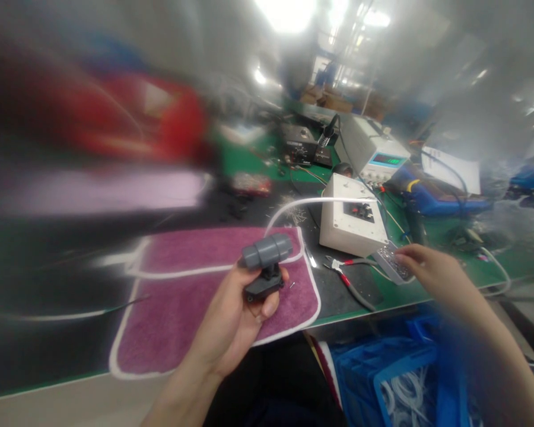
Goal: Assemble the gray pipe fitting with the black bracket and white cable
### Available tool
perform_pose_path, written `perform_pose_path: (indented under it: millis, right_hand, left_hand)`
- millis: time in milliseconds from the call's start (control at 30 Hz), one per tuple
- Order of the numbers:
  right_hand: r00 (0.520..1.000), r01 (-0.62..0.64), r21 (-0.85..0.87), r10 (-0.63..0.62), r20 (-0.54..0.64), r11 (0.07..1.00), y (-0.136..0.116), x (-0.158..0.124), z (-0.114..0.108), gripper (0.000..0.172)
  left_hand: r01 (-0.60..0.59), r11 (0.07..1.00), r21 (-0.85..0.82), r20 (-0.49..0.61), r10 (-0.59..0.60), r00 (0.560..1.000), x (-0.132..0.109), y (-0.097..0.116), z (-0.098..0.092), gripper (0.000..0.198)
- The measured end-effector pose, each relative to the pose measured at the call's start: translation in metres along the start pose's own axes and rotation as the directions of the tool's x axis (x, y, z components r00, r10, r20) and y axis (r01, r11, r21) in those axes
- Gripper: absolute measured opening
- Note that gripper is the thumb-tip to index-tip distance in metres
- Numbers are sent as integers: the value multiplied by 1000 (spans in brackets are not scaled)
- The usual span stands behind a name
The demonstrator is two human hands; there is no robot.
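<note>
My left hand (244,308) is closed around a grey cylindrical device on a black bracket (267,255), held up over a purple cloth with white edging (169,326). A white cable (293,204) arches behind the device, and more of it crosses the cloth. Over a small clear tray of small metal parts (394,264) is my right hand (420,267), thumb and fingers pinched together at the tray's right side. Whatever lies between those fingertips is hidden. Side cutters with red and black handles (347,279) lie left of the tray. One small screw (292,285) rests on the cloth.
Behind the tray stands a white box with terminals (353,222). Farther back are a power supply with a lit display (374,148) and a black soldering station (300,145). Below the table edge sits a blue crate (369,367) with coiled white cables. A blurred red object (137,118) is far left.
</note>
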State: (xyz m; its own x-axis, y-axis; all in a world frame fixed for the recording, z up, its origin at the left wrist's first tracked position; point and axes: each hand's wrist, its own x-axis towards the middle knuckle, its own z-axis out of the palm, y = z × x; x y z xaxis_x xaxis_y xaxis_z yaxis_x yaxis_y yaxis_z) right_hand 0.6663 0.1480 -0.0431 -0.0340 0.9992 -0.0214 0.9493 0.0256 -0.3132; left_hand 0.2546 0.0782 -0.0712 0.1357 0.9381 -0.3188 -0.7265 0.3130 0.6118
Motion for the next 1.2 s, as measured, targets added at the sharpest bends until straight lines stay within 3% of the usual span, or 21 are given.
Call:
perform_pose_path:
  millis: [467,533,633,700,833,933,1033,1200]
  right_hand:
    - [993,-116,78,118,-22,990,-11,-2,-8,51]
    - [996,-55,127,63,-63,990,-27,-11,-10,45]
    - [987,152,241,-135,-82,959,-73,-30,-5,26]
    - [952,294,290,-306,-3,911,-112,-39,7,14]
    - [852,450,348,-512,111,823,-171,-42,47,13]
    - [816,512,261,-559,151,818,-184,-37,72,13]
    - [805,524,230,-565,182,820,-183,-33,82,10]
    - [857,429,333,-495,145,840,-180,-33,80,9]
  left_hand:
    - [-1,1000,-31,27,2,1000,-1,0,-3,23]
    - [4,1000,-30,34,-3,999,-1,0,-3,24]
    - [13,999,-35,49,-11,999,1,-1,-3,26]
    - [13,999,-49,53,-10,999,2,-1,-4,26]
    - [10,996,-85,58,-5,998,1,-1,-5,27]
    - [18,994,-111,74,-10,997,-1,-1,-5,27]
    - [17,992,-124,85,-6,996,-1,-1,-6,27]
    - [20,992,-123,94,-9,996,1,-2,-7,28]
